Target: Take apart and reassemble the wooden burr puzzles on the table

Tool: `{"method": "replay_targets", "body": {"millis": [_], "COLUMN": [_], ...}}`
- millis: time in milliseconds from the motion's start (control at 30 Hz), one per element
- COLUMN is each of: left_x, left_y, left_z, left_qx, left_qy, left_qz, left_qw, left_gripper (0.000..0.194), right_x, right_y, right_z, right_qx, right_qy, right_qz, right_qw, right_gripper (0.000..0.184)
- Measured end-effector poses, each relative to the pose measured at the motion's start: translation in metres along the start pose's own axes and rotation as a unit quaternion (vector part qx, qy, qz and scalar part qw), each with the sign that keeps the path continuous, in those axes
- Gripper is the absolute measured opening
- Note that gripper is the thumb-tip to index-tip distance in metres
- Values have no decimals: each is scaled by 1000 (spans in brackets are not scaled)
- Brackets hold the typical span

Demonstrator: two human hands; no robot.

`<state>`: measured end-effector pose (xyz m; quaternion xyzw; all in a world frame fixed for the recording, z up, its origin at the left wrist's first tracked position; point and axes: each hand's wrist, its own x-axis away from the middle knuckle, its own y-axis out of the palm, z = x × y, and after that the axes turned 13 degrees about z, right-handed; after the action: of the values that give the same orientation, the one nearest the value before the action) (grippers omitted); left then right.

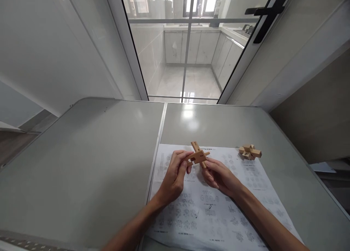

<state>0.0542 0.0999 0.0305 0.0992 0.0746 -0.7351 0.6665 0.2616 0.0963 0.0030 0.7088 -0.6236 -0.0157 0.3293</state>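
Over a printed sheet [224, 214], both of my hands hold notched wooden puzzle pieces [199, 156] that cross one another. The fingers and thumb of my left hand [175, 172] pinch the left end of the flat slotted piece. My right hand [220, 176] is closed around the lower end of the crossing piece, just right of the joint. One piece points up and away, and a thin tip sticks out to the right. How the pieces lock together is partly hidden by my fingers.
An assembled wooden burr puzzle [249, 152] sits at the sheet's upper right corner. The grey folding table [109, 163] has a seam [161, 123] left of the sheet. Beyond the far edge stands a glass door with a black handle [265, 12].
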Motion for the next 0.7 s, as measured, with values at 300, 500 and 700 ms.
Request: {"method": "replay_targets", "body": {"millis": [300, 500, 700], "left_x": [1, 2, -3], "left_y": [0, -1, -4], "left_z": [-3, -2, -6], "left_qx": [13, 32, 91], "left_qy": [-1, -68, -159], "left_qz": [-6, -11, -25], "left_qw": [1000, 997, 983], "left_gripper": [32, 29, 34], "right_x": [-1, 0, 0], "right_y": [0, -2, -3], "right_z": [4, 3, 4], "right_qx": [13, 16, 14], "right_qy": [-2, 4, -2], "right_qz": [-14, -31, -42], "right_qw": [1000, 999, 999], "right_gripper": [35, 34, 35]}}
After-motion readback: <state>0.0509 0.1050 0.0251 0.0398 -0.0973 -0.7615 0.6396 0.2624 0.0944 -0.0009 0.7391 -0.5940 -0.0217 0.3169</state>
